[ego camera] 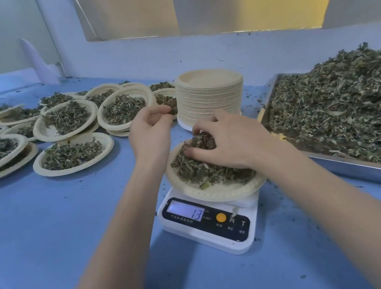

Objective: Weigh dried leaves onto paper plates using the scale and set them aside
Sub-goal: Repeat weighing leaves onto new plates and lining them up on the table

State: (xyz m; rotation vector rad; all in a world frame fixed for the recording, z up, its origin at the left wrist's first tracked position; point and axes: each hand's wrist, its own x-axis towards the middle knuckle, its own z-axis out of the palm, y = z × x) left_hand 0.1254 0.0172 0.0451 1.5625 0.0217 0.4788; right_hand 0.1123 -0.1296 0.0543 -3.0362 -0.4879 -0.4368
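Your right hand lies over the paper plate on the scale, fingers curled down into the heap of dried leaves and gripping a clump at its far edge. Your left hand is raised just beyond the plate's left rim, fingers bent, thumb and fingertips pinching a few leaves above the blue tabletop. The plate sits centred on the scale platform and overhangs it; the lit display reads 13, beside a yellow button. Directly behind the scale stands a tall stack of empty plates. To your left, filled plates lie crowded together, several overlapping or resting on one another, each bearing a small mound of leaves. To your right, a metal tray holds a large loose pile of leaves, its near corner close to the scale. Leaf crumbs speckle the blue surface around the tray and scale. A pale wall rises behind the table, with a window recess showing yellowish panels above it.
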